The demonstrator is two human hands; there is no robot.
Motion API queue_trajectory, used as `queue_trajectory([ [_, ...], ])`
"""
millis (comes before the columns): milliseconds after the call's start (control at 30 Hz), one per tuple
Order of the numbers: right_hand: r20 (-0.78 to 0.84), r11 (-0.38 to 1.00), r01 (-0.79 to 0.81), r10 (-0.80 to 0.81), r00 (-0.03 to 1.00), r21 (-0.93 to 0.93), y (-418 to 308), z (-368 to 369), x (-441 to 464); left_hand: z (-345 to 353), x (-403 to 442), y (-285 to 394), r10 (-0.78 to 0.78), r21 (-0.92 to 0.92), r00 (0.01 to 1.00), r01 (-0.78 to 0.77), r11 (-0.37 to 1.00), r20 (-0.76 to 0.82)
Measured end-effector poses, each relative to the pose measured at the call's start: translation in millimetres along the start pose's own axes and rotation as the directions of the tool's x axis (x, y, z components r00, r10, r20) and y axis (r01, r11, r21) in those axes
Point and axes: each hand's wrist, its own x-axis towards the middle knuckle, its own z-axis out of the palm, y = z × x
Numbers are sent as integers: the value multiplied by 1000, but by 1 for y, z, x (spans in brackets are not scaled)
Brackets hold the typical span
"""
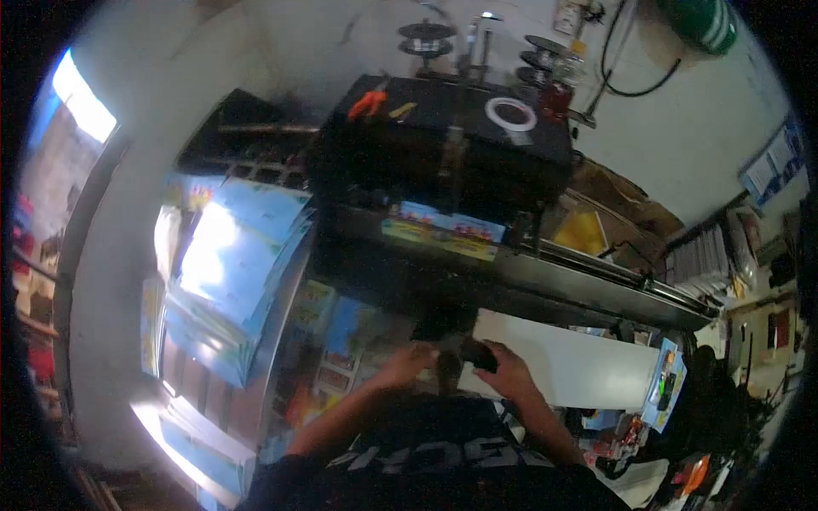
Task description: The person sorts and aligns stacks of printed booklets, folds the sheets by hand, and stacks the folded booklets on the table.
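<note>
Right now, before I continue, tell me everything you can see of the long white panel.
The white panel is a long, flat, roughly rectangular piece with a plain pale face; it could be board or plastic. It lies broad face up, slanting slightly down to the right in the picture. The right hand covers part of its left end in this view; whether they touch is unclear. Its right end meets or overlaps a light-blue printed sheet. No print shows on the face.

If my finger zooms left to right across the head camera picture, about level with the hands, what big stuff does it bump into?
Blue sheets → left hand → right hand → blue card.
</note>
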Motion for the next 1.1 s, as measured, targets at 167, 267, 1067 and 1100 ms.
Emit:
queue_trajectory([
  [167, -569, 945, -29, 221, 792, 327, 86, -95, -11, 11, 43, -18, 198, 226, 976, -174, 958, -89],
  [267, -667, 974, -52, 189, 721, 219, 71, -188, -3, 37, 67, -91, 252, 448, 963, -186, 875, -91],
  [1067, -560, 654, 345, -756, 339, -673, -36, -350, 190, 30, -71, -178, -23, -100, 780, -50, 994, -625],
  [1100, -601, 689, 330, -725, 337, -646, -59, -327, 176, 23, -78, -176, -33, -117, 771, -54, 992, -636],
])
